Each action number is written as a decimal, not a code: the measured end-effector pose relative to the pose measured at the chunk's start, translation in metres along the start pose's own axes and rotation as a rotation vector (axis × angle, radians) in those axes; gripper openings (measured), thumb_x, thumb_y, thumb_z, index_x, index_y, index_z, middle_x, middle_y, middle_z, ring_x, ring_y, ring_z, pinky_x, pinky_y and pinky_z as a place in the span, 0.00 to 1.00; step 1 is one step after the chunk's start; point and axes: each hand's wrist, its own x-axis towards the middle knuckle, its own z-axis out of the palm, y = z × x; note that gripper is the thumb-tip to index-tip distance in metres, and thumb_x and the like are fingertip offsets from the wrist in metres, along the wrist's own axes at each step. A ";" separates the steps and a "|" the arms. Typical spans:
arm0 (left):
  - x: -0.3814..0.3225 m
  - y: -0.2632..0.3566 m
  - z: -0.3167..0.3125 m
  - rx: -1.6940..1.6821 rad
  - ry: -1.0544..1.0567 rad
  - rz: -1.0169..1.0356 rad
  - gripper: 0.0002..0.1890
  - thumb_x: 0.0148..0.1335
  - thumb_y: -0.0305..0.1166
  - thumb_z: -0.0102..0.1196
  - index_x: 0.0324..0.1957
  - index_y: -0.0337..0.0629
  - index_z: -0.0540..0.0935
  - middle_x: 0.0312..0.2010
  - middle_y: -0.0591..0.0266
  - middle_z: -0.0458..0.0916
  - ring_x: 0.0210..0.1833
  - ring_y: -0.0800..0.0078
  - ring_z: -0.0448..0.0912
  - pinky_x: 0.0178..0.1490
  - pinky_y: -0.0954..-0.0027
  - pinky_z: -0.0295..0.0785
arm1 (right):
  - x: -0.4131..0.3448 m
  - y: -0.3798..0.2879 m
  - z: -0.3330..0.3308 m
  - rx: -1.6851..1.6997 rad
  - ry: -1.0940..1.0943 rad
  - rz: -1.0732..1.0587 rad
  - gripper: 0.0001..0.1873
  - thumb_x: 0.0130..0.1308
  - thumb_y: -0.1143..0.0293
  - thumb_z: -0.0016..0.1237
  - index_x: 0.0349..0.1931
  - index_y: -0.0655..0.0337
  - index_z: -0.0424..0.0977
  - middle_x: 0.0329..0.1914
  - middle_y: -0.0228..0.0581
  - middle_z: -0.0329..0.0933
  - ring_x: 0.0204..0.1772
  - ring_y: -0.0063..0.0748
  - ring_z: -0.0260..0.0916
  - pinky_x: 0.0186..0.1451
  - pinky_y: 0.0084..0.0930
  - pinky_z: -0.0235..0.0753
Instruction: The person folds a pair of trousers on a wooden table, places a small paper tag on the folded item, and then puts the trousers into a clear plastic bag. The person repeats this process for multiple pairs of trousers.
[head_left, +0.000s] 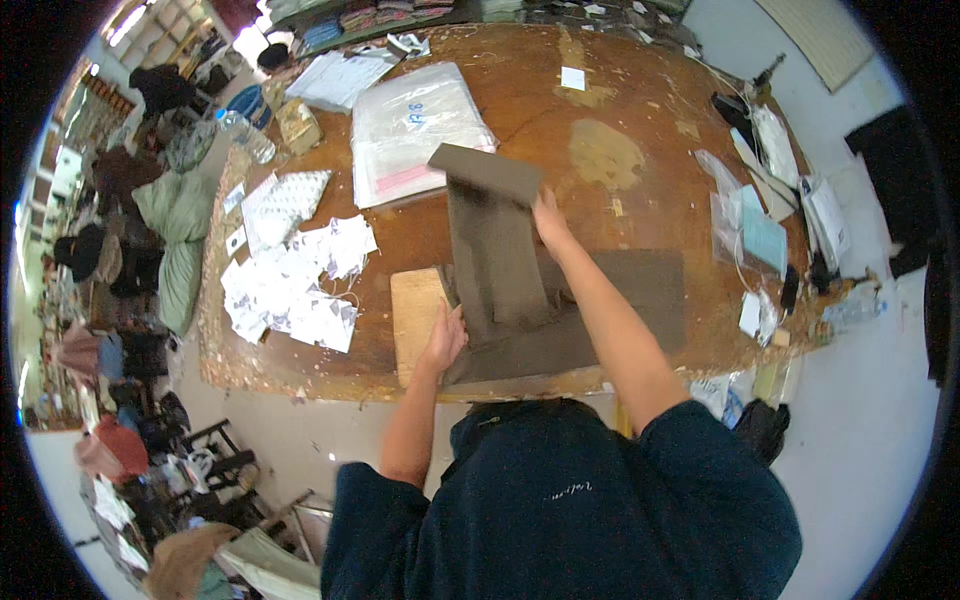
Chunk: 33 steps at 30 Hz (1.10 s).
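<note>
A dark olive-brown fabric garment (637, 300) lies near the front edge of the worktable. One long panel of it rises toward the far side, its top end folded over as a flap (487, 171). My right hand (551, 223) grips the right end of that flap, and some of its fingers are hidden behind the cloth. Left of the fabric is a flat, pale wooden board (415, 319) with rounded corners. My left hand (448, 339) is at the board's right edge, where it meets the cloth; whether it pinches board or fabric is unclear.
The worn wooden worktable (525, 97) carries a stack of clear plastic bags (412, 112) at the back. White paper tags (292, 292) are heaped at left, near a plastic bottle (251, 139). Teal packets (763, 232) and cords lie along the right edge.
</note>
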 end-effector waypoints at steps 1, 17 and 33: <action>0.001 -0.008 -0.008 0.044 0.133 0.006 0.33 0.74 0.55 0.39 0.68 0.39 0.62 0.56 0.64 0.73 0.53 0.68 0.72 0.57 0.66 0.66 | -0.003 0.016 -0.001 -0.184 0.121 0.045 0.31 0.73 0.47 0.42 0.62 0.67 0.69 0.39 0.41 0.77 0.45 0.33 0.72 0.52 0.32 0.74; -0.057 -0.032 -0.001 1.039 0.338 0.161 0.21 0.64 0.41 0.59 0.32 0.25 0.75 0.21 0.45 0.75 0.28 0.56 0.74 0.38 0.60 0.69 | -0.140 0.175 -0.089 -0.645 -0.197 -0.132 0.14 0.63 0.62 0.57 0.39 0.64 0.77 0.34 0.43 0.71 0.36 0.41 0.69 0.45 0.34 0.71; 0.027 -0.084 0.072 1.856 0.331 0.612 0.30 0.70 0.54 0.43 0.73 0.63 0.61 0.76 0.60 0.49 0.78 0.52 0.47 0.75 0.42 0.46 | 0.099 0.060 -0.110 -0.665 0.244 -0.225 0.14 0.66 0.62 0.48 0.33 0.66 0.78 0.33 0.53 0.82 0.36 0.56 0.79 0.40 0.48 0.76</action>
